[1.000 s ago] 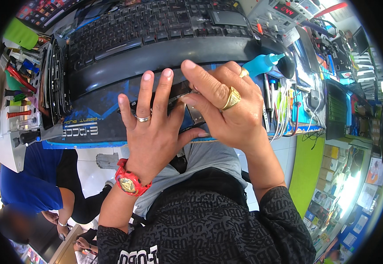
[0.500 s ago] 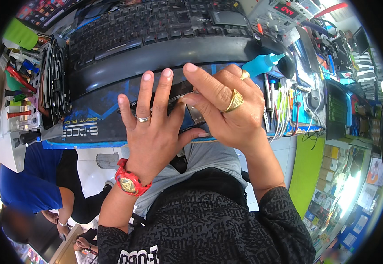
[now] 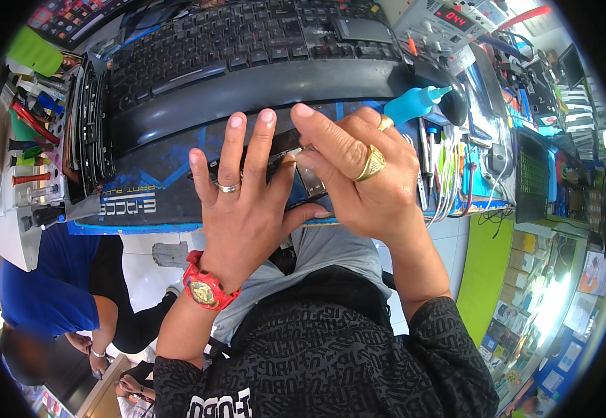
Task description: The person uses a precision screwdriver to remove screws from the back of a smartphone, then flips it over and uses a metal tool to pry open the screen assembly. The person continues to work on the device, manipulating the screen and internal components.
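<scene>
One red watch [image 3: 205,289] nearest, on the left wrist; just beyond, the left hand [image 3: 244,198], palm down, fingers spread well apart, thumb reaching rightward; laid flat rather than clamped on anything visible. Directly beneath those fingers, partly hidden, a dark, flat device [image 3: 286,145] near the close edge of a black-and-blue mat [image 3: 167,164]. Long axis seemingly crosswise, slanting a little away toward the right. Toward its right part, a bare metal piece [image 3: 313,183], between the left thumb and the right hand [image 3: 362,171], so just left of the latter and within reach of both. Right wrist bent inward, forefinger stretched forward and left, thumb tip just below; impossible to tell whether closed on some small tool. Farther off, a blue bottle [image 3: 408,104] beside the right knuckles, then a black keyboard [image 3: 233,52], and, far right, a bench instrument with a red display [image 3: 450,15].
</scene>
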Motion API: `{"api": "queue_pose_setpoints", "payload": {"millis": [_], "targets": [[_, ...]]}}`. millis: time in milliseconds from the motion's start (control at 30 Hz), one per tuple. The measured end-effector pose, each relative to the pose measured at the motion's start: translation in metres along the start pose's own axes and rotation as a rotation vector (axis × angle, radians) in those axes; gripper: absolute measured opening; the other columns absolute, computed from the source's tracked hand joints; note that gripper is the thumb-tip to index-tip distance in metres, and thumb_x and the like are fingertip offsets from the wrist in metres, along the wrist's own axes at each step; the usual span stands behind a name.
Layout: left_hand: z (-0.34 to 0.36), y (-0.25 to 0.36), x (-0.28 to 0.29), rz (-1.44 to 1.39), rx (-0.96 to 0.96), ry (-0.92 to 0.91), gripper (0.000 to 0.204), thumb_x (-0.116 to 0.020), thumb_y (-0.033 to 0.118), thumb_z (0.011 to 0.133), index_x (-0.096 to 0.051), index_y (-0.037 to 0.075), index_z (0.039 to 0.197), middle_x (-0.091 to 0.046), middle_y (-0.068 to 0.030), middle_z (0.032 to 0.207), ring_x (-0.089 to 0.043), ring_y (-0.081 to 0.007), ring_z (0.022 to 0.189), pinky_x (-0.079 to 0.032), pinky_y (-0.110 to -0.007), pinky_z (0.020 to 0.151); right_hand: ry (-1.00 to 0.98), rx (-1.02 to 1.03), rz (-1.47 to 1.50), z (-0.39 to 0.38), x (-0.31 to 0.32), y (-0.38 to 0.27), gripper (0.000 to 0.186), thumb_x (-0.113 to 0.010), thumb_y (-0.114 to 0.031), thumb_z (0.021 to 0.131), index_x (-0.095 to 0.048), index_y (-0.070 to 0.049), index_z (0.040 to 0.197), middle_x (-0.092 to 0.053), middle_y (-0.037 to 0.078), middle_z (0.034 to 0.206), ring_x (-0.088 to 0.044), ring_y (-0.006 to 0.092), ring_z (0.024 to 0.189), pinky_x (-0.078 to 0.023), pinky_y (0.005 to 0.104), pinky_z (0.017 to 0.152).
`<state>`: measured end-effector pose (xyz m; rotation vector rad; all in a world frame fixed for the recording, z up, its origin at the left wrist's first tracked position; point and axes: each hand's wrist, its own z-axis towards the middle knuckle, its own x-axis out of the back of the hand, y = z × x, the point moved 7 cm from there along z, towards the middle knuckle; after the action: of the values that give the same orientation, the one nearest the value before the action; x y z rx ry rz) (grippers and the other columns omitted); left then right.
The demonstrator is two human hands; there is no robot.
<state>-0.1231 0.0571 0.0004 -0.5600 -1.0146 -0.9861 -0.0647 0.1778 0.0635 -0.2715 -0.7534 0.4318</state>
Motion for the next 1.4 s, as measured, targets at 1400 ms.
{"api": "queue_pose_setpoints", "payload": {"millis": [1400], "targets": [[-0.015, -0.037, 0.022, -0.202, -0.06, 0.086, 0.091, -0.079, 0.059, 0.08, -0.048, 0.004, 0.147, -0.046, -0.0161, 0.152, -0.031, -0.0438, 0.148, -0.013, -0.061, 0.122, -0.007, -0.058, 0.028, -0.004, -0.004, 0.005, 0.061, -0.079, 0.003, 0.079, -0.061, -0.001, 0.138, -0.075, 0.01, 0.091, -0.068, 0.0195, 0.073, -0.053, 0.0297, 0.065]]}}
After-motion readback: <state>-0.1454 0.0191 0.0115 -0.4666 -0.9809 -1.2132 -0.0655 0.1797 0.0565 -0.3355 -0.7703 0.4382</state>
